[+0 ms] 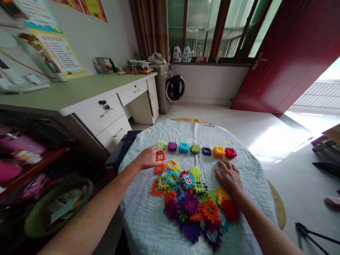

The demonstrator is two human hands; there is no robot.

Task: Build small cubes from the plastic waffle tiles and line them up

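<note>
My left hand (149, 158) is closed around the edge of an orange window-shaped building tile (160, 156), thumb and fingers pinching it. Just beyond it lies a lime green tile (161, 145), first in a row across the cloth. Along that row sit a purple block (172, 146), a blue block (184, 147), a green block (195, 149), a dark purple block (206, 151), a yellow block (219, 151) and a red block (231, 153). My right hand (228, 176) rests on the cloth below the red block, fingers loosely spread. Between my hands spreads a pile of mixed notched tiles (191, 203).
A pale blue cloth (143, 191) covers the round table. To the left stand a desk (87, 90) with drawers and a green basket (34, 221). A washing machine (162, 88) with its door open is at the back, and a red door (281, 53) at the right.
</note>
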